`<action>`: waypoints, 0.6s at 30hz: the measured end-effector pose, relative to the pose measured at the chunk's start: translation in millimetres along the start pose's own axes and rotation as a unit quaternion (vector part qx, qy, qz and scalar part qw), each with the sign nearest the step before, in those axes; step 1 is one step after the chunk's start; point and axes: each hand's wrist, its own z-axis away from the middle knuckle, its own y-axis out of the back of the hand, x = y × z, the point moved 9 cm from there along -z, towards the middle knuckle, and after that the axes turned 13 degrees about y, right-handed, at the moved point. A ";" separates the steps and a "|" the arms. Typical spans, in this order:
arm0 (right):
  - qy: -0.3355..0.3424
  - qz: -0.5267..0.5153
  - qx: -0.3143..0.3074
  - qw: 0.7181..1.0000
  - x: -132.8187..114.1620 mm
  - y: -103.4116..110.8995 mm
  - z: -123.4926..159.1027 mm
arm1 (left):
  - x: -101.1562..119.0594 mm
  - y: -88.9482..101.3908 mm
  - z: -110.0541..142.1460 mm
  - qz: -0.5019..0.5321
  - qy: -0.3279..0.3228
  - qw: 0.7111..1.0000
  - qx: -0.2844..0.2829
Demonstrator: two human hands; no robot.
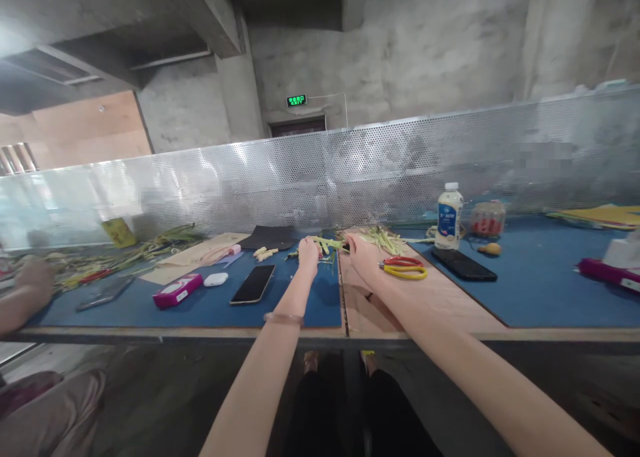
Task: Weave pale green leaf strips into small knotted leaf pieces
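Above the far part of the table, my left hand [309, 251] is closed around one end of a pale green plant stem [326, 242]. My right hand [362, 255] has its fingers closed at the stem's other end, with a small dark patch there that I cannot make out. A heap of cut green stalks [387, 240] lies just beyond my right hand. Beside my right wrist rest scissors [404, 268] with red and yellow handles. Small plant scraps [327, 262] are scattered below the stem.
Left of me lie a dark phone [253, 285], a white case [216, 279] and a magenta box [178, 291]. To the right stand a bottle [449, 218] and a jar [488, 219], near a black phone [464, 264]. Another person's hand [34, 280] is at far left. A perforated metal screen [280, 183] runs behind.
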 end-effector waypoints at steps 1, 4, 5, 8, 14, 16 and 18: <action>-0.002 0.005 0.000 1.000 1.2 0.6 0.0 | -1.5 -0.5 0.6 0.003 0.014 1.000 -0.001; -0.006 0.019 -0.002 1.000 3.7 2.1 -0.3 | -5.7 -8.4 5.6 0.001 0.056 0.998 -0.038; -0.006 0.023 -0.004 1.000 3.8 2.4 -0.4 | -6.7 -12.5 8.4 -0.002 0.068 0.996 -0.057; -0.002 0.033 -0.015 0.999 1.4 2.0 -0.7 | -8.7 -25.0 17.4 -0.012 0.089 0.990 -0.112; 0.002 0.039 -0.025 0.999 -2.1 1.7 0.0 | -8.8 -29.5 20.6 -0.021 0.087 0.987 -0.130; 0.004 0.035 -0.027 0.999 -2.2 1.3 0.6 | -8.4 -27.0 18.1 -0.024 0.084 0.989 -0.124; 0.007 0.026 -0.030 0.999 -2.2 0.2 1.2 | -8.9 -25.1 15.5 -0.029 0.085 0.989 -0.118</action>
